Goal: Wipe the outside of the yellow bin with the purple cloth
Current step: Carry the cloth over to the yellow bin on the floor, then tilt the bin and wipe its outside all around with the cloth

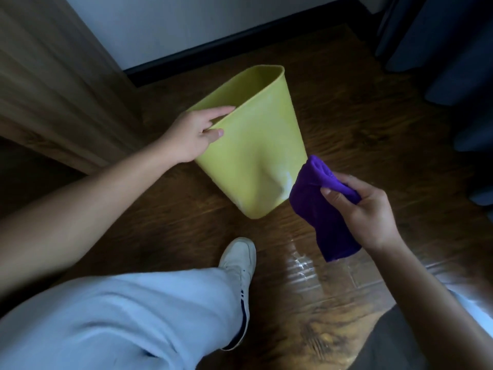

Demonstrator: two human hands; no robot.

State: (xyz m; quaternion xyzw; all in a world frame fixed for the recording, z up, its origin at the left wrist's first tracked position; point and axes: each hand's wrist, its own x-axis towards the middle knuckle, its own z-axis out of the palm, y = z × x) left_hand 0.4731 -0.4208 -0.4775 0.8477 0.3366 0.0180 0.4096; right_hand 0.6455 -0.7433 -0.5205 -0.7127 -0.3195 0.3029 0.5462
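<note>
Nearest the camera: a leg in pale blue trousers (pixel 114 316), ending in a white shoe (pixel 240 265) planted on the dark wood floor (pixel 346 116) just on the near side of the yellow bin (pixel 256 145). A glossy patch of reflected light lies on the boards right of the shoe, nearer the camera than the bin.

Right hand (pixel 365 209): near the bin's lower right corner, fingers and thumb curled round a bunched purple cloth (pixel 320 206). Cloth is deep violet, plush, rolled into a thick wad at the top with a loose tail hanging down below the hand. Its upper edge overlaps the bin's outer wall by the base; whether it actually touches there I cannot tell.

Yellow bin: plain, smooth plastic, greenish yellow, tapering toward its base. It is tilted, base toward the person and low, open mouth pointing away and up. Pale streaky sheen on the outer wall, brightest just beside the cloth.

Left hand (pixel 197 134): on the bin's rim at its left side, thumb pressed on the outer wall, fingers hooked over the edge into the mouth, gripping it.

Beyond the bin: black skirting and white wall (pixel 186 22); wooden panel (pixel 53 84) to the bin's left; dark curtain (pixel 440 44) to its right.
</note>
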